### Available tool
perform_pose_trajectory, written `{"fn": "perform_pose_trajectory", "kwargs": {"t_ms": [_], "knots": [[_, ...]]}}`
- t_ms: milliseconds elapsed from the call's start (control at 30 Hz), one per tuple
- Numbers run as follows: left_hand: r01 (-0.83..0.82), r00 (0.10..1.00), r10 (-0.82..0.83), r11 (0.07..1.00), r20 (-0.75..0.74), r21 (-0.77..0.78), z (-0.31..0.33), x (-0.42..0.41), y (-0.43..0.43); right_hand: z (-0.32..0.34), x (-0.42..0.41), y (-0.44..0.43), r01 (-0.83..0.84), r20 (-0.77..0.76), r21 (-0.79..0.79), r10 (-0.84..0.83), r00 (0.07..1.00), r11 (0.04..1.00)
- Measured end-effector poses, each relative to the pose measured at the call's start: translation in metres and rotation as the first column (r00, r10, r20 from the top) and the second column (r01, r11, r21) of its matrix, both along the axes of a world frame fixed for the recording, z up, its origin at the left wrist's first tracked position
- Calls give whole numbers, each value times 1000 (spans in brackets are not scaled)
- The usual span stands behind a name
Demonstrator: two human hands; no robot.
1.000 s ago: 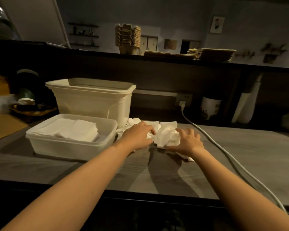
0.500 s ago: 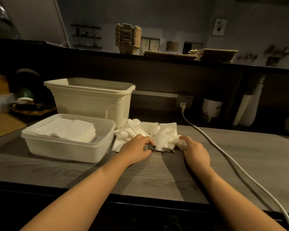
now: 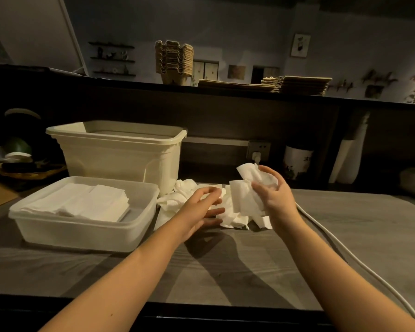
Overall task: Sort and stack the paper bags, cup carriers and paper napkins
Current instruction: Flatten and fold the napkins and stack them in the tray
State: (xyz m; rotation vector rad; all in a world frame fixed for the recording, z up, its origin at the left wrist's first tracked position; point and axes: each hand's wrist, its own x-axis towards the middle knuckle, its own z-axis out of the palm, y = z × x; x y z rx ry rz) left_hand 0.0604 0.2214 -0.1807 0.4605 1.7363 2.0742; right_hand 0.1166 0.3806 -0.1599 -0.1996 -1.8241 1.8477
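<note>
My right hand holds a white paper napkin lifted above a loose heap of crumpled napkins on the grey counter. My left hand hovers just left of it over the heap, fingers relaxed and spread, holding nothing. A shallow translucent tub at the left holds a flat stack of folded napkins. On the high ledge stand a stack of cup carriers and flat piles of brown paper bags.
A tall cream bin stands behind the tub. A white cable runs from a wall socket across the counter's right side. A white printed cup and a dark tray of items sit at the back.
My right hand has risen off the counter with a napkin from the heap. My left hand lifted from the heap and opened beside it.
</note>
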Motion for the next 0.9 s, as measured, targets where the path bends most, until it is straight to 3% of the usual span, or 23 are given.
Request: {"fn": "perform_pose_trajectory", "kwargs": {"t_ms": [100,200,367,467,700,900], "knots": [[53,996,-57,997,71,59,-5,-1,4,-9,-7,-10,-94,-38,-87,91,995,992],[62,997,-64,997,47,53,-13,-2,10,-21,-16,-17,-125,-39,-114,121,992,986],[-39,988,16,988,-153,-148,-26,-7,16,-32,-24,-25,-150,-6,-14,150,989,989],[-74,980,28,970,-199,-230,-26,-16,14,-38,-26,-26,-149,33,46,147,989,988],[-76,977,29,973,-212,-216,-25,-24,10,-44,-26,-32,-217,77,-29,219,973,976],[-93,981,63,983,-183,-160,-31,-26,5,-42,-26,-32,-316,4,-130,319,948,940]]}}
